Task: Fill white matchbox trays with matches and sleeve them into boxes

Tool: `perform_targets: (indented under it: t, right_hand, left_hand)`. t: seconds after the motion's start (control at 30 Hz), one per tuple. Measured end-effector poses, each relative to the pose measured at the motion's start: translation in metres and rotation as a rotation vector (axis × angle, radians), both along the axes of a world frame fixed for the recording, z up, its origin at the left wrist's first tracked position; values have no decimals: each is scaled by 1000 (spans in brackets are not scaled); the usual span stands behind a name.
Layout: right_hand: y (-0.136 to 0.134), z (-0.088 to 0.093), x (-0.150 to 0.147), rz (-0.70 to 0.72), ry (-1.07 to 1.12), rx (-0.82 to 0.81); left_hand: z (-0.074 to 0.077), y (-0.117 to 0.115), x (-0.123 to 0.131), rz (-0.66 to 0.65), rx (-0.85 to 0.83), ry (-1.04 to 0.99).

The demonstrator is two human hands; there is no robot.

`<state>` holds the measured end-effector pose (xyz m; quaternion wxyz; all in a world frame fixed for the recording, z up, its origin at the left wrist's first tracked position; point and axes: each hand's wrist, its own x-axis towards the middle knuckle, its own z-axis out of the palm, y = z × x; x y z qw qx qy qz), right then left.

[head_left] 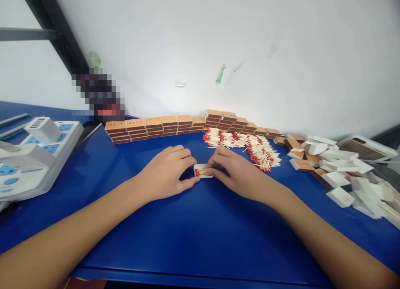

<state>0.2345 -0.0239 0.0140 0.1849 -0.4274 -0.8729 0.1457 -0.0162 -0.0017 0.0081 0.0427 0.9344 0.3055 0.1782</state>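
Observation:
A small white matchbox tray [202, 171] with red-tipped matches in it lies on the blue table [193, 230]. My left hand [168, 172] rests beside its left end, fingers curled, fingertips touching the tray. My right hand [233, 170] is on its right end, fingers pinched over the matches in the tray. A loose heap of red-tipped matches [246, 145] lies just beyond my right hand.
Stacked orange matchboxes [175, 125] line the white wall. Empty white trays and orange sleeves [337, 172] are scattered at the right. A white power strip [28, 155] sits at the left, and a phone-like case [365, 147] at the far right.

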Motion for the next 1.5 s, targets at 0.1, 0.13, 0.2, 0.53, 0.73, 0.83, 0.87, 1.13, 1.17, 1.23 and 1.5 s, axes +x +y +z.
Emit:
perform_targets:
  t: [0.1,0.13,0.2,0.53,0.73,0.83,0.87,1.13,1.17,1.23,1.5]
  right_hand:
    - [14,-7,6,-48,72,36]
    - [21,-10,9,-87,72,96]
    - [36,-18,16,-154,13,244]
    - [59,-35,29,-188,-53,329]
    - [59,-35,30,-195,-29,312]
    - [58,-34,32,-194,-20,309]
    - [58,-34,33,-194,-18,308]
    - [55,-29,33,-163,-57,271]
    - [54,-29,33,-162,-59,269]
    - [54,-28,33,-167,-62,269]
    - [57,-31,38,-157,-87,255]
  left_hand:
    - [-1,1,0,2,-4,0]
    - [-1,1,0,2,-2,-1]
    - [-1,2,0,4,1,-1]
    - [-1,1,-1,-1,5,-13]
    - [-2,0,-1,-7,-6,-10]
    - [-2,1,-1,-2,-9,-5]
    - [-2,1,-1,0,-8,-3]
    - [-1,1,-1,-3,0,-5]
    - [-1,1,-1,-2,-2,-5]
    - [-1,1,-1,-1,-6,-4]
    - [-1,1,-1,-7,1,-4]
